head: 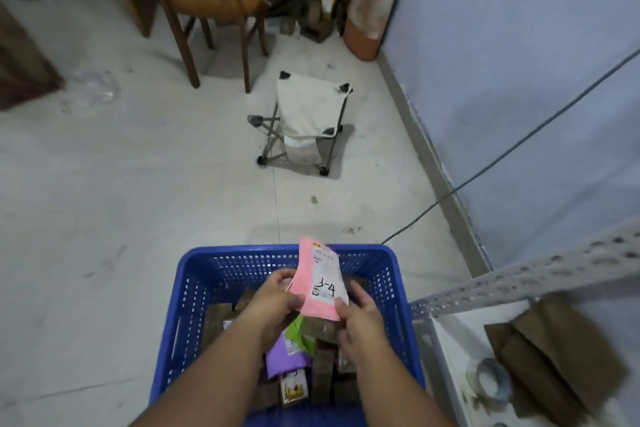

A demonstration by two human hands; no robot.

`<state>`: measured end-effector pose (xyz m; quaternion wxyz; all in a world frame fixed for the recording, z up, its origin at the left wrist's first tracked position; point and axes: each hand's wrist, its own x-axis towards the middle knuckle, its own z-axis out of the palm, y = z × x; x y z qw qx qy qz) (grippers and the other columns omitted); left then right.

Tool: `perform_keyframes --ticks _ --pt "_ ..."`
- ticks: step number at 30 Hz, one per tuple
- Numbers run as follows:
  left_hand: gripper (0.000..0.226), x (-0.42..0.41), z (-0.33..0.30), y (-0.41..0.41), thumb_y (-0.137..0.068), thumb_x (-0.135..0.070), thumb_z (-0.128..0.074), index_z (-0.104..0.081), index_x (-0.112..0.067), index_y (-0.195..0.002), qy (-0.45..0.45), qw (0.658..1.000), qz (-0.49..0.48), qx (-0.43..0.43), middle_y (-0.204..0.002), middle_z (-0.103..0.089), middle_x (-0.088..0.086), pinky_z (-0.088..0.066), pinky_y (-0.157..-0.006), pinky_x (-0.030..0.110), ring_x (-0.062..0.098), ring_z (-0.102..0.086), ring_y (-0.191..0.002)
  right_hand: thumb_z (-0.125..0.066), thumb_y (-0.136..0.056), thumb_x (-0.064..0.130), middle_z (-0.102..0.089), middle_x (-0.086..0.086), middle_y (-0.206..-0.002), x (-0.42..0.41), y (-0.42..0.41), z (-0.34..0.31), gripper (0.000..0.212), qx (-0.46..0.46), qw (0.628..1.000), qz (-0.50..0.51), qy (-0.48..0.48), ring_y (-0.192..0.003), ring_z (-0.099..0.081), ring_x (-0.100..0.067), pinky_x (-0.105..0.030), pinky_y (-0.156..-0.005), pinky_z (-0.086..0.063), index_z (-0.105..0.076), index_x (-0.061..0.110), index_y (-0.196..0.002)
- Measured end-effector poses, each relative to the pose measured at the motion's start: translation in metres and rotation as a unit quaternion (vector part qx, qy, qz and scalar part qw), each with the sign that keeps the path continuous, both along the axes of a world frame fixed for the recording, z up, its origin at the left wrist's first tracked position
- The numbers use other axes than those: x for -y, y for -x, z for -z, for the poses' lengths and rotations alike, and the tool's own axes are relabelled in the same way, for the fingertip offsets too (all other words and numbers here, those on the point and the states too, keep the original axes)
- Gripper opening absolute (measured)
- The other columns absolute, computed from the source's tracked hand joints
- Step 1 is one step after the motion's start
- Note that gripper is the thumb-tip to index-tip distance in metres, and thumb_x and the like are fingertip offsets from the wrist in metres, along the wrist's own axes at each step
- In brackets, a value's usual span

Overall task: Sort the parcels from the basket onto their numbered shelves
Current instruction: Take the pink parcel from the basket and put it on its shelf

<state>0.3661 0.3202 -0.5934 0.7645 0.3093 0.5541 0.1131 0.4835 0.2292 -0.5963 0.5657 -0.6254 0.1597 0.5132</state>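
Parcel, pink [318, 279], w/ white label marked "3-4" facing up: held above the blue basket [207, 274], tilted, top edge pointing away from the person. Left hand [273, 302] pinches its left edge, thumb on top, fingers under. Right hand [360, 319] pinches the lower right corner, thumb on the label's corner, other fingers curled beneath. Both grips are at edges only, middle of the parcel unsupported.

Basket sits on the floor, approx. half full: brown parcels [325, 360], a purple one [284, 357], a green one [301, 331], all under the hands. Metal shelf frame [519, 281] is just right of the basket; a shelf board [453, 340] there carries brown packets [554, 350] and a tape roll [491, 378]. No shelf nos. readable in this view.

Step in hand, prob.: reading the label before carrying the parcel off to shelf 3-4. Task looks early, plenty left in the basket.

Risks from here:
- Misread. Handwritten "3-4" is partly covered by the right thumb corner; a quick glance could send it to the wrong shelf.
- Slip. Thin soft mailer, edge pinch only; letting go w/ one hand while turning may let it flop or drop back into the basket.
- Snag. Shelf upright is close on the right, and a grey cable [519, 146] runs down the wall to the floor near the basket; a fast swing or step could catch either.
- Folding stool [304, 121] stands ahead, a trip hazard if walking that way.
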Motion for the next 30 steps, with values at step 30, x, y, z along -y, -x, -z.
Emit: perform_keyframes --ticks 30 --pt "0.023 0.118 -0.652 -0.081 -0.098 -0.023 -0.049 -0.066 -0.016 -0.111 -0.396 0.813 0.146 0.4 -0.107 -0.073 0.011 -0.058 -0.069 0.033 0.024 -0.072 -0.089 -0.056 -0.092 0.0 -0.074 -0.006 -0.103 0.139 -0.055 -0.661 0.027 0.516 0.782 0.061 -0.346 -0.092 -0.072 -0.023 -0.038 -0.085 -0.058 -0.069 0.011 -0.112"
